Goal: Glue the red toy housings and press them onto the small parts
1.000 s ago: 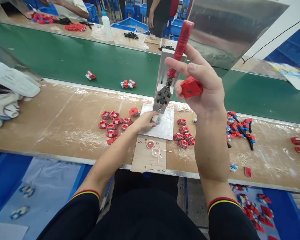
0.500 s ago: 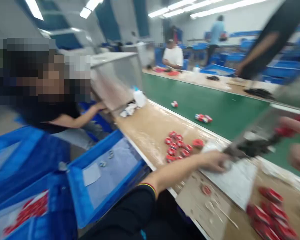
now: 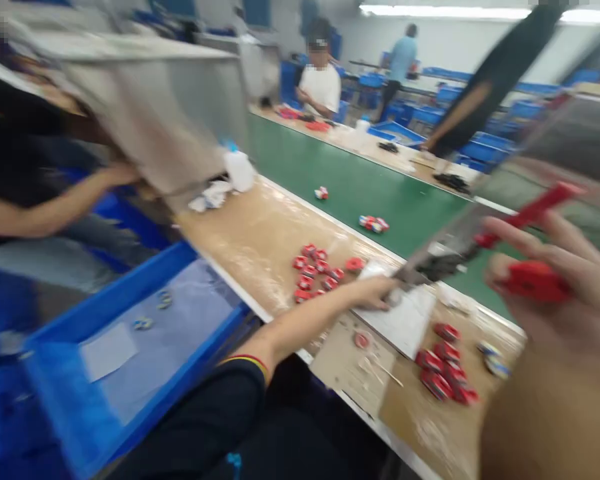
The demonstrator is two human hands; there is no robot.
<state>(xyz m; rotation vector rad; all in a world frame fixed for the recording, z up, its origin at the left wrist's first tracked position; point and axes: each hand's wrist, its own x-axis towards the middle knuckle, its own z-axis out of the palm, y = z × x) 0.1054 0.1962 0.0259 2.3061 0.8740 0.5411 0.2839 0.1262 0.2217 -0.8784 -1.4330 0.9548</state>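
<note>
My left hand (image 3: 377,293) rests on the metal base plate (image 3: 410,320) of a small hand press (image 3: 445,257), fingers pinched on a small part under the tool. My right hand (image 3: 550,293) is raised close to the camera. It holds a red plastic part (image 3: 533,280) while its fingers touch the press's red lever handle (image 3: 535,210). Red parts lie in a cluster (image 3: 317,270) left of the plate and another group (image 3: 445,373) to its right. The picture is smeared by motion.
A green conveyor belt (image 3: 380,193) carries a few red parts behind the bench. A blue crate (image 3: 130,340) sits at my lower left. A co-worker's arm (image 3: 55,207) reaches in at the left. Other people work beyond the belt.
The camera has swung left, bringing the co-worker and blue crate into view. My left hand stays at the press base; my right hand still holds the red part at the lever.
</note>
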